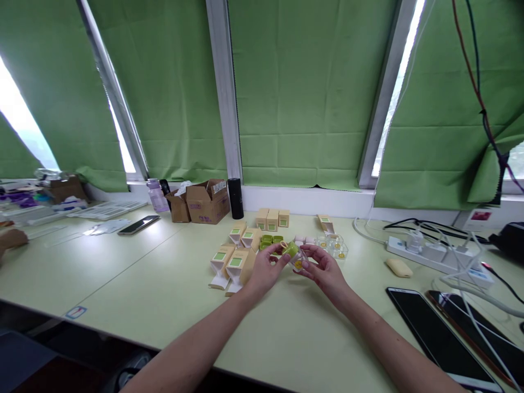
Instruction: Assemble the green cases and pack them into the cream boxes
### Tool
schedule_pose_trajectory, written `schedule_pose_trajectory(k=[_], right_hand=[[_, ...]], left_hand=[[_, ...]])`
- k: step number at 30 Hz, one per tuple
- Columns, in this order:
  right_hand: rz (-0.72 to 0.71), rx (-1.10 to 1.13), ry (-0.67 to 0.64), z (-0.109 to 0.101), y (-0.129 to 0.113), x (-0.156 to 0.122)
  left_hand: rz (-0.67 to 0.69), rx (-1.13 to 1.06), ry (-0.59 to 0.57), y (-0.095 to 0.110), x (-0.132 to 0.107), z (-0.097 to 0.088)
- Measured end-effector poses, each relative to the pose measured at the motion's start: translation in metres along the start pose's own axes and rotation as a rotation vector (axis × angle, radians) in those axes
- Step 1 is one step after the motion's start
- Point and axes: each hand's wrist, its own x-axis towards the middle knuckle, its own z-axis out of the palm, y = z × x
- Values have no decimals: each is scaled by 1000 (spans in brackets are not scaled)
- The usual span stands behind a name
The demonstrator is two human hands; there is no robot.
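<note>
Between both hands, above the table, is a small clear container (299, 263) with a yellow spot inside and a green cap (291, 249). My left hand (268, 268) pinches the green cap, which has a pale loop at its end. The clear body is gripped by the fingers of my right hand (326, 271). Whether the cap is fully seated on the body I cannot tell. Several green caps (267, 239) lie just beyond my left hand, with pale pink pieces (305, 239) beside them. More clear containers (338, 250) with yellow spots stand past my right hand.
Open beige boxes (240, 261) stand left of my hands; three closed ones (272, 220) are behind. Cardboard boxes (208, 203) and a black bottle (234, 198) line the back. A power strip (440, 261), cables and a tablet (434, 327) occupy the right. Another person's hand (13, 239) shows far left.
</note>
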Motion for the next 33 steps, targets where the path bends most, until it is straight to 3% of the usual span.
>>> schedule_pose_trajectory(k=[19, 28, 33], right_hand=[[-8, -21, -31, 1, 1, -1], [-111, -272, -61, 3, 0, -4], [-110, -277, -97, 6, 0, -7]], left_hand=[[-9, -2, -49, 2, -2, 0], [-22, 36, -85, -1, -4, 0], [9, 84, -76, 0, -5, -1]])
